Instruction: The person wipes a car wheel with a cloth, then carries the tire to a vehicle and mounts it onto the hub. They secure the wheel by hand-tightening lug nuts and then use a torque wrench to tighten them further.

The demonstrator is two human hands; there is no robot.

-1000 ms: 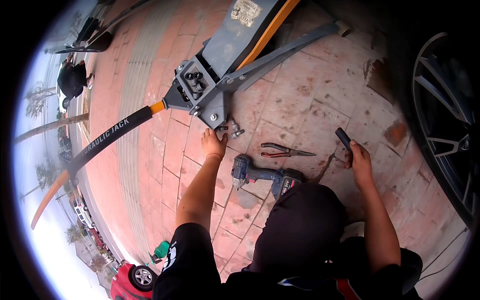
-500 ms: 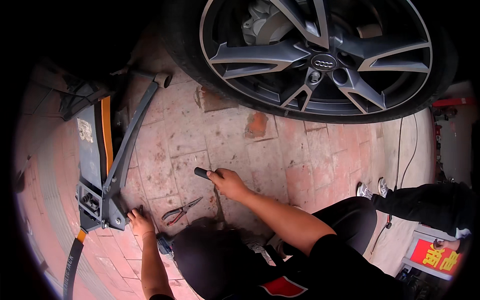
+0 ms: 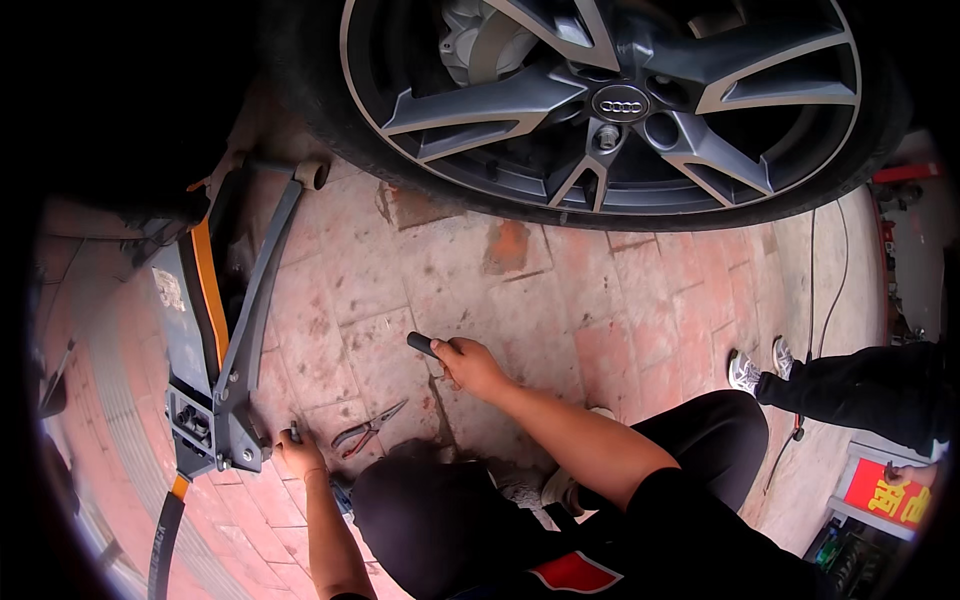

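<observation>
My right hand [image 3: 470, 367] is closed around a short black cylinder [image 3: 421, 343], one end of which sticks out to the left above the paving. Low down on the left, my left hand [image 3: 298, 460] has its fingers closed on a small dark piece [image 3: 294, 433] whose kind I cannot make out. That hand is beside the pivot end of a grey and orange floor jack [image 3: 215, 425]. Between my hands, long-nose pliers [image 3: 368, 430] with dark and red handles lie on the ground. A car wheel [image 3: 610, 150] with grey spokes fills the top; a bolt head [image 3: 607, 137] shows below its centre cap.
Worn pink paving [image 3: 480, 300] spreads below the wheel. At the right stands another person in black trousers [image 3: 850, 395] and light shoes, beside a cable [image 3: 812, 290]. A red and yellow sign [image 3: 885, 497] is at the lower right.
The view has shifted a little, moving the wheel leftward in the picture. My left hand has shifted slightly right and its dark piece shows more clearly. My right hand still holds the black cylinder.
</observation>
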